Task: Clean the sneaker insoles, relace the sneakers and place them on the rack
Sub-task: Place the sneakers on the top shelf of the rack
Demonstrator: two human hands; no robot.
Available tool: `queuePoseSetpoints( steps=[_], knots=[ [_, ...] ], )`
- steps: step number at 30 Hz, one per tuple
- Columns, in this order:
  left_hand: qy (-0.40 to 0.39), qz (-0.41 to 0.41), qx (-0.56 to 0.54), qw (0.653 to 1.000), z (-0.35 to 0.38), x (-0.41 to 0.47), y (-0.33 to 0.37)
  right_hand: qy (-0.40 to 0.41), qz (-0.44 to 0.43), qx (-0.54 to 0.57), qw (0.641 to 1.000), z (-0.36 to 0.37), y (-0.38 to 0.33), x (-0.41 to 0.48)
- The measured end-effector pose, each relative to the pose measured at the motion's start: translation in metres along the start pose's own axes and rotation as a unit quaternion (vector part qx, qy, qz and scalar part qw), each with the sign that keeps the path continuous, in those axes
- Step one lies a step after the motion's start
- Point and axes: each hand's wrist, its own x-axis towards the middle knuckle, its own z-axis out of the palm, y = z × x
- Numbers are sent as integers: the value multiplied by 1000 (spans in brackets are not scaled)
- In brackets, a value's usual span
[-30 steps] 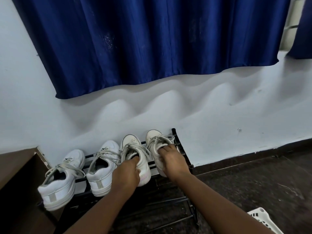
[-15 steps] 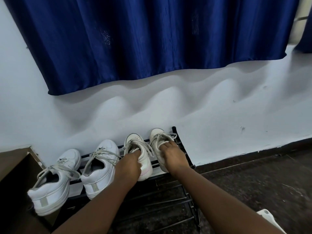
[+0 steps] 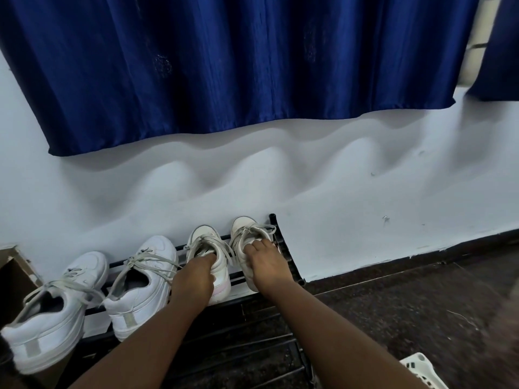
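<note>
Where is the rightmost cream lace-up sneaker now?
In the head view, the rightmost cream lace-up sneaker stands at the right end of the black metal shoe rack, under the right hand, next to the second cream sneaker.

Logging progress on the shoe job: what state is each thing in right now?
Far-left sneaker, laced, at rack's left end, untouched.
Second sneaker, laced, on rack, untouched.
Third sneaker, laced, on rack, held at the heel.
Right-end sneaker, laced, on rack, held from above.
Left hand, grips third sneaker.
Right hand, grips right-end sneaker.
Rack, upright against the wall.
Curtain, hanging, mostly drawn.
</note>
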Motion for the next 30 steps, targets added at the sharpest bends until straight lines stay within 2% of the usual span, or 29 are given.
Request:
queuePoseSetpoints(
  steps=[6, 13, 16, 18, 21, 23, 26, 30],
  knots=[
    [-3, 5, 12, 1000, 2, 3, -1, 29, 1, 0, 1000, 7, 0, 0],
    [-56, 43, 114, 991, 10, -3, -6, 40, 14, -8, 999, 12, -3, 1],
    [-87, 33, 136, 986, 5, -5, -2, 12, -3, 6, 1000, 11, -1, -2],
    [-92, 16, 129, 987, 0, -11, 5, -18, -4, -23, 1000, 9, 1, -1],
    [-35, 12, 111, 993, -7, -30, 21, -53, 3, -64, 997, 7, 4, 0],
    [-16, 15, 88, 996, -9, -45, 32, -6, 5, -67, 998, 10, 2, -4],
    [-46, 12, 21, 999, -12, -72, 50, 54, 32, -54, 997, 7, -11, -32],
    [-88, 22, 1, 996, -13, -116, 61, 156, 40, 75, 984, 16, -34, -103]
  ],
)
